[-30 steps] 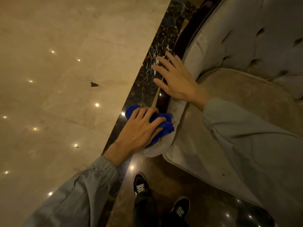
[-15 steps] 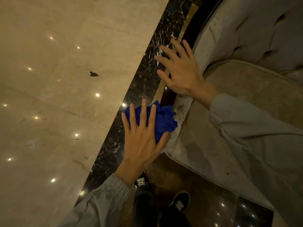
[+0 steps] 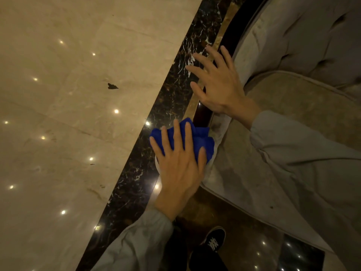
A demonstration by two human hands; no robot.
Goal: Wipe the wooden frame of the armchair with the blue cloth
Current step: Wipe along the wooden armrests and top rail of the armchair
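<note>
A: where's the blue cloth (image 3: 201, 139) at?

B: left hand (image 3: 179, 163) presses it flat, grip wide, on the armchair's wooden frame (image 3: 203, 114) front end. Right hand (image 3: 218, 85) open, steadying. I'd follow the rail, firm pressure.

No readable text, label, brand or number shows anywhere

Dim warm light, ceiling-lamp glints on glossy floor (image 3: 58, 114), soft blur

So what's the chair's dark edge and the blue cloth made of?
The dark edge looks like polished, dark-stained wood: it is smooth and catches a glint. The blue cloth looks like soft, matte fabric, perhaps microfibre: it bunches in folds under the left hand.
</note>
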